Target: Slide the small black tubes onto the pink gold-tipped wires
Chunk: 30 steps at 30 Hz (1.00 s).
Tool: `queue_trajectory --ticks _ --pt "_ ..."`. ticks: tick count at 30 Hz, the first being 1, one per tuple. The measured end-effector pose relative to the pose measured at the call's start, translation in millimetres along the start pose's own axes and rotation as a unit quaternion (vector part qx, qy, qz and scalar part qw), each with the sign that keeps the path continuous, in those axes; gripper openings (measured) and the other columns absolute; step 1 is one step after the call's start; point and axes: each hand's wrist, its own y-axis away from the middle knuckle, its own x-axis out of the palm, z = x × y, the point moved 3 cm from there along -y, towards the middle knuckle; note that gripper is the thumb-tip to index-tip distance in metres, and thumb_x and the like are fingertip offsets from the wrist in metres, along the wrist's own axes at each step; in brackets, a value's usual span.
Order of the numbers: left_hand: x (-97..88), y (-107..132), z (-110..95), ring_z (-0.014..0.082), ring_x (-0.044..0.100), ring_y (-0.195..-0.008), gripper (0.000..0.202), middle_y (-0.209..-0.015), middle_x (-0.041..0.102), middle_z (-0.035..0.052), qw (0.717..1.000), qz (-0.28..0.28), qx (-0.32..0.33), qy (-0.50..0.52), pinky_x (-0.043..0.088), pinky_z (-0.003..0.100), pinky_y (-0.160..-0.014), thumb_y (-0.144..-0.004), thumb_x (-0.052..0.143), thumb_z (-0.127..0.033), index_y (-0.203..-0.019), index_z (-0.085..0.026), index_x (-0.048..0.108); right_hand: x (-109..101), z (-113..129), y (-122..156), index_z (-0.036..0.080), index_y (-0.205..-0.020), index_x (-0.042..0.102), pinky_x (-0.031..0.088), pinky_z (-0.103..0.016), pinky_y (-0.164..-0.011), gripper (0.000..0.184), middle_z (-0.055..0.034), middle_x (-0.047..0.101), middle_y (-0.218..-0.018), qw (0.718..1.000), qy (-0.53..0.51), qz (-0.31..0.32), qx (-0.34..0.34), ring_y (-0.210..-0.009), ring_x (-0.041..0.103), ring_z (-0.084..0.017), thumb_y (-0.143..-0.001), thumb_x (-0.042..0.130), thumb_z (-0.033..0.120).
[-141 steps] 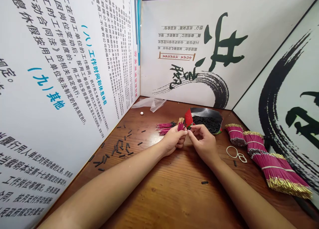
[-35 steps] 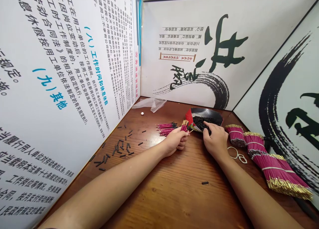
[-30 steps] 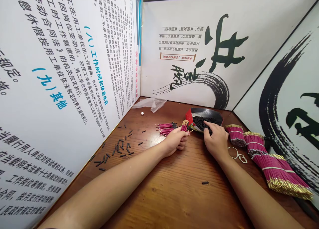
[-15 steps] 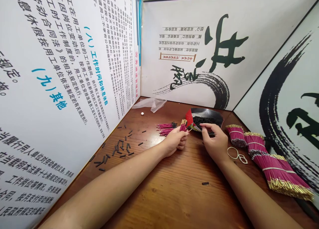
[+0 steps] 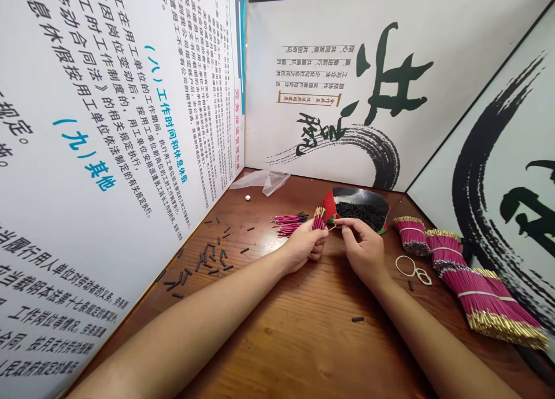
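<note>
My left hand [image 5: 306,243] is closed around a bundle of magenta wires [image 5: 318,218] with gold metal ends pointing up. One wire end [image 5: 332,228] sticks out to the right from its fingers. At that wire end my right hand [image 5: 362,246] has thumb and index finger pinched together; what lies between them is too small to make out. Just behind the right hand stands a red and black tray [image 5: 330,202] filled with small black tubes [image 5: 359,213]. More magenta wires [image 5: 288,223], some with black ends, lie beyond the left hand.
Loose black tubes [image 5: 211,259] are scattered at the left, with another tube [image 5: 358,319] near the front. Banded wire bundles [image 5: 485,295] and rubber bands [image 5: 405,266] lie at the right. Clear plastic [image 5: 264,181] is at the back; printed panels [image 5: 321,17] enclose the table.
My right hand has moved left from the tray's edge to the wire end by my left hand. The left hand stays in place. A black tube now shows beside the rubber bands.
</note>
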Motion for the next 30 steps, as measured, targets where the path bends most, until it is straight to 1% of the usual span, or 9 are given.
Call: queue_trajectory --ticks 5,8,10,15,21,26,30 --pt "1.1 1 -1 0.0032 0.015 -0.042 0.02 -0.055 0.024 -0.0114 1.0 0.0 0.0 -0.006 0.009 0.018 -0.042 -0.079 0.06 -0.025 -0.086 -0.022 0.041 5 4 2 0.021 -0.094 0.07 0.051 -0.037 -0.084 0.022 -0.0058 0.072 -0.094 1.0 -0.024 0.015 0.006 -0.087 0.066 -0.02 -0.09 0.051 0.03" --pt "0.0 1 0 0.0032 0.016 -0.042 0.02 -0.056 0.025 -0.0114 1.0 0.0 0.002 -0.002 0.01 0.018 -0.042 -0.08 0.06 -0.026 -0.086 -0.021 0.041 9 5 5 0.021 -0.105 0.066 0.052 -0.037 -0.083 0.024 -0.0061 0.072 -0.094 0.997 -0.064 0.021 0.035 -0.087 0.066 -0.021 -0.09 0.054 0.034" --pt "-0.9 0 0 0.0031 0.016 -0.042 0.022 -0.057 0.026 -0.0112 1.0 0.001 0.006 0.006 0.01 0.017 -0.042 -0.08 0.061 -0.028 -0.085 -0.022 0.04 11 4 6 0.02 -0.11 0.061 0.053 -0.036 -0.079 0.028 -0.0059 0.071 -0.092 0.994 -0.088 0.012 0.057 -0.084 0.066 -0.02 -0.087 0.059 0.037" --pt "-1.4 0 0 0.0029 0.015 -0.042 0.027 -0.059 0.026 -0.0108 1.0 0.0 0.013 0.014 0.009 0.017 -0.042 -0.08 0.062 -0.03 -0.081 -0.022 0.036 13 3 6 0.02 -0.096 0.061 0.054 -0.034 -0.072 0.027 -0.0061 0.069 -0.088 0.992 -0.093 -0.007 0.081 -0.08 0.065 -0.019 -0.083 0.065 0.044" --pt "-0.6 0 -1 0.0026 0.015 -0.042 0.025 -0.058 0.026 -0.0108 1.0 0.001 0.023 0.01 0.008 0.018 -0.041 -0.081 0.061 -0.028 -0.081 -0.022 0.037 13 3 7 0.02 -0.09 0.063 0.053 -0.034 -0.071 0.027 -0.006 0.069 -0.086 0.992 -0.1 0.005 0.073 -0.078 0.065 -0.019 -0.082 0.067 0.045" --pt "-0.5 0 -2 0.0026 0.015 -0.042 0.023 -0.059 0.026 -0.0107 1.0 0.004 0.022 0.012 0.008 0.018 -0.041 -0.082 0.059 -0.027 -0.081 -0.021 0.036 15 3 8 0.02 -0.091 0.062 0.052 -0.034 -0.071 0.024 -0.0057 0.069 -0.086 0.993 -0.096 0.011 0.073 -0.077 0.064 -0.019 -0.083 0.066 0.042" --pt "-0.7 1 -2 0.0029 0.016 -0.041 0.022 -0.058 0.027 -0.0105 1.0 0.0 0.013 0.024 0.008 0.017 -0.042 -0.081 0.058 -0.025 -0.082 -0.022 0.036 9 6 4 0.021 -0.1 0.062 0.05 -0.034 -0.073 0.022 -0.0057 0.069 -0.09 0.998 -0.055 0.012 0.041 -0.08 0.063 -0.019 -0.086 0.06 0.038"
